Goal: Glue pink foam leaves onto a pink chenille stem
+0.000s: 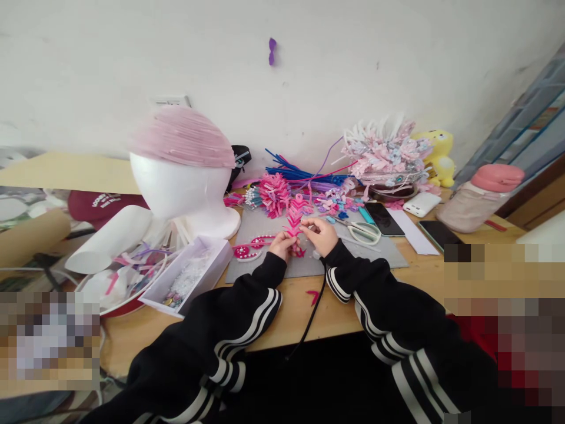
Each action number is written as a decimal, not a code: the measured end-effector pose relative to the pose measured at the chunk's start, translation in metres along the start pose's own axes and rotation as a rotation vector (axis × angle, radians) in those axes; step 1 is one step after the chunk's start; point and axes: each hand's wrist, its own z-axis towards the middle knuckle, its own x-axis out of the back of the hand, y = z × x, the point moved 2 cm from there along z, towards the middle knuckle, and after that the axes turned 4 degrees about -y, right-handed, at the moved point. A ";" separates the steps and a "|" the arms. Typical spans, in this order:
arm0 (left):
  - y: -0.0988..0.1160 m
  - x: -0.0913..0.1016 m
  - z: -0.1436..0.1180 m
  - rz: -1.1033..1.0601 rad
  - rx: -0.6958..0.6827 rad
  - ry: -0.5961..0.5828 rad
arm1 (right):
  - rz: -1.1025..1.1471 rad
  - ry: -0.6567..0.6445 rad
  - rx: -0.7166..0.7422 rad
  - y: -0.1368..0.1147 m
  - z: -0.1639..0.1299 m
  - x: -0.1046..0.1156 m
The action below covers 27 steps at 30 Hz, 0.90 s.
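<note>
Over the grey mat (260, 227), my left hand (283, 245) is closed round the lower end of a pink pipe-cleaner piece (296, 215) with V-shaped rows of fuzzy tips. Thumb and finger of my right hand (321, 234) pinch close to its right edge. Whatever sits between those fingertips is too small to make out. Left of my hands lies a dark-pink ornament with white beads (247, 250). Behind the piece is a bunch of pink pipe-cleaner sprigs (274, 193). Scissors with pale handles (364, 233) lie to the right. A dark-pink scrap (313, 296) rests near the table edge.
On the left stand a white mannequin head (176, 188) and a white box (194, 274) of small beads. Blue pipe cleaners (300, 171), a flowered headpiece (384, 156), phones (385, 218), a power bank (422, 204) and a pink-lidded jar (472, 203) occupy the back and right. A black cable (311, 321) crosses the front edge.
</note>
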 end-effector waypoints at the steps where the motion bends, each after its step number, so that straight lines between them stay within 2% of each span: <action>1: 0.000 0.000 0.000 -0.002 -0.003 -0.002 | -0.008 0.000 -0.004 0.000 0.000 0.000; 11: 0.000 -0.002 -0.003 0.038 0.004 -0.012 | -0.145 0.066 0.080 -0.006 -0.005 0.002; 17: 0.000 -0.001 0.000 -0.005 0.005 -0.033 | 0.180 0.005 -0.033 -0.002 -0.001 -0.001; 27: 0.000 -0.004 -0.003 0.009 0.025 -0.086 | 0.463 -0.013 -0.279 -0.002 0.002 0.001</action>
